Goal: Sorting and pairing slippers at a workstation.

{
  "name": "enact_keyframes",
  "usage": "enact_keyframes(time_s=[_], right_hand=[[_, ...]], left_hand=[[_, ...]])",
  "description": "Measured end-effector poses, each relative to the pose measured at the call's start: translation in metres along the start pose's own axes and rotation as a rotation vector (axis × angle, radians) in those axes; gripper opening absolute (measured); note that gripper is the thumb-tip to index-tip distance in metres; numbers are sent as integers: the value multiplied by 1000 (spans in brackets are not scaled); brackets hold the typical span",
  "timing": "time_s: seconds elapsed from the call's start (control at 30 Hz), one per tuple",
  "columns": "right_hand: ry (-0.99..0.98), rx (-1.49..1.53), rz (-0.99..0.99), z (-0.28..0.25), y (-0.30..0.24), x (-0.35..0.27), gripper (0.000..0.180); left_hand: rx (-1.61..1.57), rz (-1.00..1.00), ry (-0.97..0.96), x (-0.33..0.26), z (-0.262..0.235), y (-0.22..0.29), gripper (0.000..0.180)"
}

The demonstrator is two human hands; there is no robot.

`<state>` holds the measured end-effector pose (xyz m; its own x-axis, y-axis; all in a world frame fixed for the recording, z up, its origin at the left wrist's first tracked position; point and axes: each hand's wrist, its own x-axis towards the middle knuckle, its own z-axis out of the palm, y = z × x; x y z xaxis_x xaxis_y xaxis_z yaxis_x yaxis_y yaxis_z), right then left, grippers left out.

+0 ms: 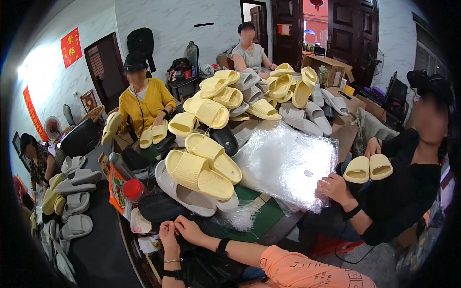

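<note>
At the far left, grey slippers (77, 180) are lying in loose rows on a dark surface, near the edge, and I think one push from the table could be sending them to the floor. Next to them a bottle with a red cap (133, 188) is lying on an orange packet, just beside the person's hands; an elbow could be rolling it off. The left hand (168, 235) and the right hand (188, 229) are meeting at the near edge of the table, fingers curled together as if pinching something small, but I cannot tell what is between them, because it is too small and dark. Just above the hands a black slipper (161, 206) is lying flat, and behind it the pile of yellow slippers (204, 168) is leaning toward the person; it is looking unstable, so pulling one pair from below is risking a slide onto the hands. To the right, a sheet of clear plastic bags (288, 165) is hanging partly over the table edge, held by another person's hand (333, 188), and it could be slipping down. That person is also holding a yellow pair (369, 168) at the far right.
</note>
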<state>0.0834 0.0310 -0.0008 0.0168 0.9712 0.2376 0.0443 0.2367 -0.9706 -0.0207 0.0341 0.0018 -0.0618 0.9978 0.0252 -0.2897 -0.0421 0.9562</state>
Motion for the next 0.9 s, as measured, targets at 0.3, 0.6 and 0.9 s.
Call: enact_keyframes(time_s=[0.3, 0.6, 0.9], right_hand=[[-74, -24, 24, 2, -1, -4, 14], [142, -199, -331, -6, -19, 6, 22], [-150, -28, -38, -39, -72, -4, 12]], left_hand=[[55, 18, 52, 0, -8, -6, 6], [83, -2, 117, 1, -2, -2, 6], [93, -1, 53, 5, -3, -9, 9]])
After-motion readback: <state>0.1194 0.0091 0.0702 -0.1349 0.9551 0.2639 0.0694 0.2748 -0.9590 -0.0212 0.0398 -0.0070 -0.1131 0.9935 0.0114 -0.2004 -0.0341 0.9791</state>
